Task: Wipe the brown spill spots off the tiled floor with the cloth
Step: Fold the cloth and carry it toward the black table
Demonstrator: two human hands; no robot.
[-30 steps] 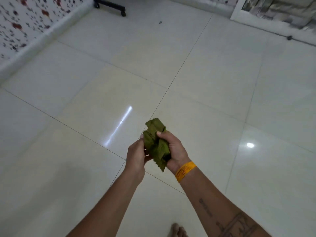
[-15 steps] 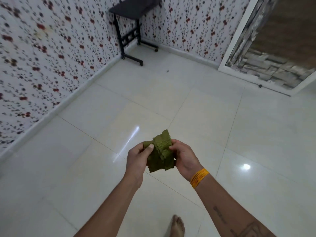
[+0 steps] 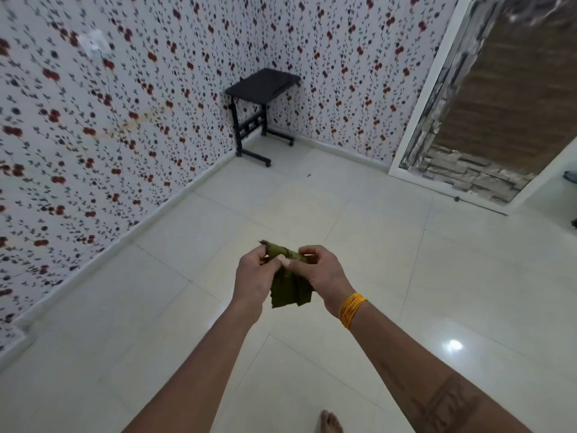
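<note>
A: Left to right?
B: Wall (image 3: 93, 135) at left, table (image 3: 262, 85) in the corner. Then left hand (image 3: 253, 276), pinching the cloth's top edge.
A: Cloth (image 3: 288, 292)?
B: Held up off the floor (image 3: 406, 276), between both hands, bunched on top, loose end hanging.
A: Right hand (image 3: 318, 273)?
B: Closed on the same top edge.
A: Progress?
B: No brown spots visible on the tiles shown. Probably done, or spots elsewhere; cannot tell.

A cloth (image 3: 288, 290) hangs between both hands above the floor (image 3: 406, 276); a table (image 3: 262, 84) stands in the far corner.
</note>
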